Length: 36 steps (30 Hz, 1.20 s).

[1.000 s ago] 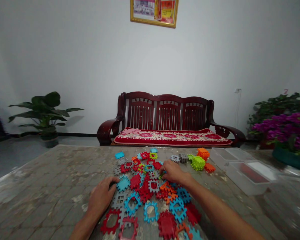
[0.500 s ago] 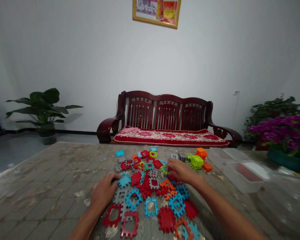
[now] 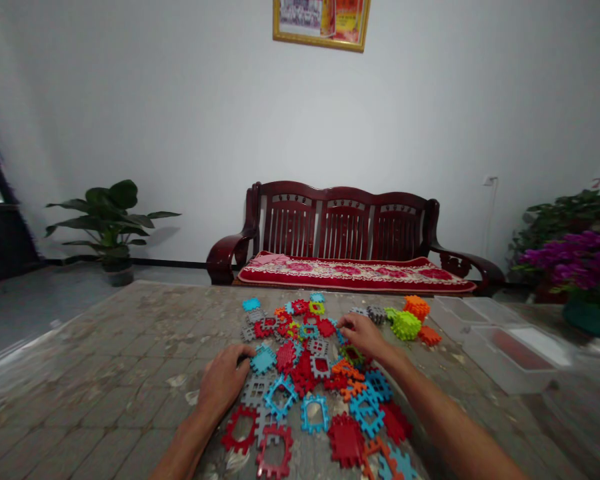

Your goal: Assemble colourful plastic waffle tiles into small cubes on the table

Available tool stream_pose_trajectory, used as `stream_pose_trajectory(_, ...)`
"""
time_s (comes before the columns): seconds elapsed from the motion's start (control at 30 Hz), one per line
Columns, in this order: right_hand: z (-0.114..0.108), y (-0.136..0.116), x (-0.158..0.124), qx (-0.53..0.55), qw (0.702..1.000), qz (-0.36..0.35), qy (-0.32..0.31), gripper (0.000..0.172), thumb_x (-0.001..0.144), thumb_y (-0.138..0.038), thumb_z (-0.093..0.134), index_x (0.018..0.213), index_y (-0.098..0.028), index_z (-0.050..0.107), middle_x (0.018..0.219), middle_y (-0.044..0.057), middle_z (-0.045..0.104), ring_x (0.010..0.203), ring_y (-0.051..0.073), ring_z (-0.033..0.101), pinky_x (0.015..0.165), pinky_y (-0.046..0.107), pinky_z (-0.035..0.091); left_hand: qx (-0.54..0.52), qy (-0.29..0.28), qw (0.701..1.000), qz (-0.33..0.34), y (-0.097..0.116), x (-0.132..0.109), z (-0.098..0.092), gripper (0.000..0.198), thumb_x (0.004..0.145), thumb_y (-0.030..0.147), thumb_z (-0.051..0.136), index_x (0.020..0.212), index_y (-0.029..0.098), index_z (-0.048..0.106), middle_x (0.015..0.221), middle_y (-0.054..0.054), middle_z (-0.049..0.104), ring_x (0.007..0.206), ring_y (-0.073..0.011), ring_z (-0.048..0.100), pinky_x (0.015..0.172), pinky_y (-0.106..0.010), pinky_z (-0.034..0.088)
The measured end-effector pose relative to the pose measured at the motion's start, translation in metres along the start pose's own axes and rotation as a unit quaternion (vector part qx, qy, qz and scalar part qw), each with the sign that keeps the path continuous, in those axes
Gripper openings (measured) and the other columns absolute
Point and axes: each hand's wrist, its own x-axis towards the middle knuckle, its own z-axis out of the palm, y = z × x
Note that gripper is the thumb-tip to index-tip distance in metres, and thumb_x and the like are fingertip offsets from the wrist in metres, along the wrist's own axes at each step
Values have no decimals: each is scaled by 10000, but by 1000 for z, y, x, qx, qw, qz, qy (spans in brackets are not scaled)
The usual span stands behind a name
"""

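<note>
Many flat plastic interlocking tiles (image 3: pixel 310 373) in red, blue, grey, orange and green lie spread on the stone-patterned table (image 3: pixel 130 373). My left hand (image 3: pixel 223 387) rests palm down at the pile's left edge, fingertips touching a blue tile (image 3: pixel 263 360) and a grey tile (image 3: pixel 256 390). My right hand (image 3: pixel 364 335) reaches into the far part of the pile with fingers curled, tips at small tiles near a green frame tile (image 3: pixel 351 353); whether it grips one I cannot tell. Assembled green (image 3: pixel 407 325), orange (image 3: pixel 417 307) and grey (image 3: pixel 376 314) cubes stand beyond it.
Two clear plastic bins (image 3: pixel 510 350) sit on the table's right side. Purple flowers in a pot (image 3: pixel 585 280) stand at the far right. Beyond the table are a dark wooden bench (image 3: pixel 345 250) with a red cushion, and a potted plant (image 3: pixel 111 223) on the floor.
My right hand has moved farther away across the pile, toward the cubes. My left hand has stayed at the pile's left edge. The view has shifted slightly.
</note>
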Motion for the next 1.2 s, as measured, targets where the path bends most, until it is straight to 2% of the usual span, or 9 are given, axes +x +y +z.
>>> stream_pose_trajectory(0.13,27,-33,26,2,998,-38,-46,265,812,-132,551,954,-200,763,1003,35,777,956,193,690,887,288,495,-10,2,1000,29,-1,-1,3,252,884,170,498,995,248,710,1116,-29,756,1140,-220,650,1037,-376,432)
stream_pose_trajectory(0.27,47,-67,44,-94,987,-76,-110,418,809,-160,594,1201,-236,719,1231,40,734,1178,224,641,1023,316,453,-16,9,1000,22,-2,-1,5,263,878,162,503,1004,250,717,1118,-31,757,1137,-218,650,1042,-380,431)
stream_pose_trajectory(0.4,56,-84,56,-156,972,-56,-164,628,716,-182,694,1339,-242,641,1273,78,715,1173,287,647,977,353,486,-18,13,999,29,-2,-1,5,278,881,178,494,1018,249,725,1113,-37,761,1123,-222,659,1030,-382,446)
stream_pose_trajectory(0.63,58,-92,53,-171,975,-65,-129,622,752,-207,675,1368,-193,597,1356,134,652,1268,302,573,1082,415,418,-20,22,999,32,-6,0,8,288,880,176,491,1032,242,727,1138,-35,764,1147,-216,661,1055,-378,445)
stream_pose_trajectory(0.77,44,-94,40,-85,991,-80,-62,679,763,-206,624,1435,-199,534,1409,128,619,1289,288,557,1119,428,394,-20,19,999,36,-8,1,9,290,884,202,489,1046,258,722,1144,-26,765,1143,-220,662,1061,-389,445)
stream_pose_trajectory(0.9,17,-75,16,132,991,5,-31,587,749,-223,565,1335,-217,604,1262,67,698,1127,244,644,971,359,513,-17,8,999,38,-8,3,8,307,885,209,468,1055,248,721,1161,-41,765,1144,-232,663,1074,-413,442)
stream_pose_trajectory(1.0,-9,-41,-10,280,949,136,-46,411,801,-313,492,1167,-216,652,1079,58,730,958,222,688,774,317,570,-9,7,999,30,-7,3,7,315,880,214,468,1060,252,724,1159,-42,769,1149,-235,665,1075,-413,446)
stream_pose_trajectory(1.1,-33,-4,-36,335,917,213,-27,323,848,-396,445,1011,-203,647,971,78,725,835,201,698,682,290,565,-1,3,1000,28,-6,4,5,328,881,230,457,1069,252,725,1163,-42,769,1145,-236,671,1069,-407,459)
stream_pose_trajectory(1.2,-51,26,-55,294,922,253,15,380,921,-432,362,1040,-199,638,1016,98,727,791,188,708,647,277,558,-1,2,999,33,-8,5,6,340,887,263,441,1068,253,728,1166,-43,770,1135,-238,677,1067,-402,470)
